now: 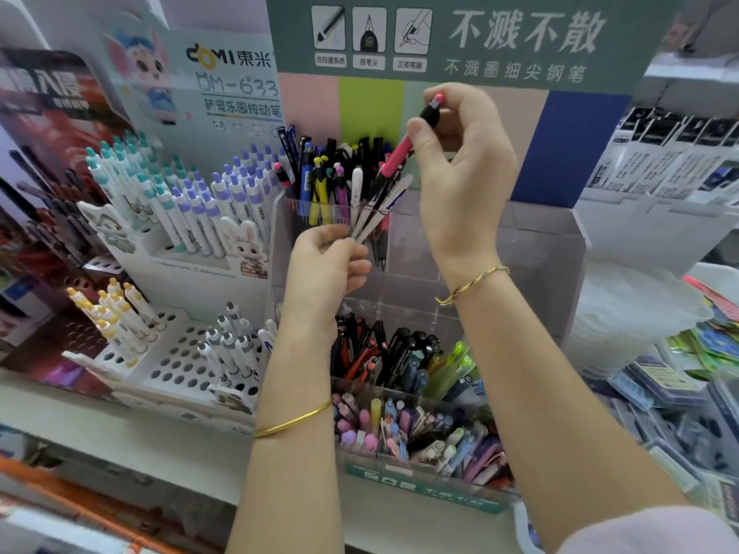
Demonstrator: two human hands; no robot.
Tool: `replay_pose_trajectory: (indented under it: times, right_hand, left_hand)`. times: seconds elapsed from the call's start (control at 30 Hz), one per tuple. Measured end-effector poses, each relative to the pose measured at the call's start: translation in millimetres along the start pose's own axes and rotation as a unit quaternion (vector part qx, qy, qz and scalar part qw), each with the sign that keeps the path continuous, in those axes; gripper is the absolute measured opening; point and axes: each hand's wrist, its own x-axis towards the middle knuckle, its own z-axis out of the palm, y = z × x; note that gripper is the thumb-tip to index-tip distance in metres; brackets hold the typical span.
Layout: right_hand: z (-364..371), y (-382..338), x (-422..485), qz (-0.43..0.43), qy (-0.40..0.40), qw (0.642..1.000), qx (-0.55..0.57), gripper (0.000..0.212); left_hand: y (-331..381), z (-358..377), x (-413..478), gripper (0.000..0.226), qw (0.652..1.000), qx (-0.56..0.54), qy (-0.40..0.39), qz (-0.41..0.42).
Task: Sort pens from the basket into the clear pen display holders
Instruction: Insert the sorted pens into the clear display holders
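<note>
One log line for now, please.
left hand: grips pen bundle | right hand: pinches pink pen | clear holder: back-left compartment holds pens

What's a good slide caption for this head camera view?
Right hand pinches a pink pen while left hand grips several pens before the clear holder.

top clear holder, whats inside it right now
Upright mixed pens, black, blue, yellow and pink, crowd the left compartment of the top clear holder. The left hand gripping a pen bundle and the right hand pinching a pink pen cover its middle; what stands there is hidden.
</note>
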Motion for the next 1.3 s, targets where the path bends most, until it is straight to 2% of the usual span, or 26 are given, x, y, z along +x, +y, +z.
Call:
replay_pose_trajectory:
  times: [0.17, 0.3, 0.37, 0.5, 0.6, 0.7, 0.8, 0.87, 0.93, 1.03, 1.1, 1.3]
  right_hand:
    - [13, 2, -2, -0.023, -0.023, 0.999, -0.039, 0.025]
    - [17, 6, -1, -0.032, -0.070, 0.992, -0.097, 0.019]
    - [18, 10, -3, -0.016, -0.092, 0.985, -0.144, 0.012]
    - [22, 15, -12, 0.002, -0.141, 0.958, -0.250, 0.013]
    - [25, 14, -12, 0.001, -0.163, 0.945, -0.282, 0.012]
    - [22, 19, -14, -0.003, -0.154, 0.951, -0.268, 0.016]
    - [12, 19, -24, -0.008, -0.093, 0.973, -0.211, 0.024]
    - [3, 13, -33, -0.002, -0.053, 0.983, -0.177, 0.021]
    - [-4, 1, -45, 0.021, -0.055, 0.990, -0.127, 0.018]
    - [-6, -20, -68, 0.053, -0.113, 0.991, -0.042, 0.015]
    - [2, -32, -91, 0.074, -0.196, 0.978, -0.010, 0.016]
    - [48, -74, -190, 0.142, -0.453, 0.878, 0.060, 0.018]
  left_hand:
    - [1, -2, 1, 0.022, 1.000, 0.000, 0.004, -0.005]
    - [4, -4, 1, 0.025, 1.000, -0.008, 0.007, -0.008]
    - [5, -4, 1, 0.024, 1.000, -0.012, 0.006, -0.009]
    - [6, -4, 2, 0.023, 1.000, -0.010, 0.009, -0.013]
    - [8, -6, 2, 0.022, 1.000, -0.006, 0.010, -0.014]
    - [9, -8, 0, 0.021, 1.000, -0.007, 0.011, -0.012]
    - [5, -9, -4, 0.023, 1.000, -0.011, 0.012, -0.012]
    - [0, -8, -8, 0.025, 1.000, -0.007, 0.016, -0.014]
    - [-7, -9, -14, 0.028, 0.999, -0.002, 0.025, -0.020]
    - [-23, -22, -26, 0.030, 0.998, -0.001, 0.050, -0.028]
    - [-37, -42, -35, 0.030, 0.996, -0.008, 0.082, -0.045]
    - [-89, -145, -83, 0.027, 0.962, -0.027, 0.248, -0.109]
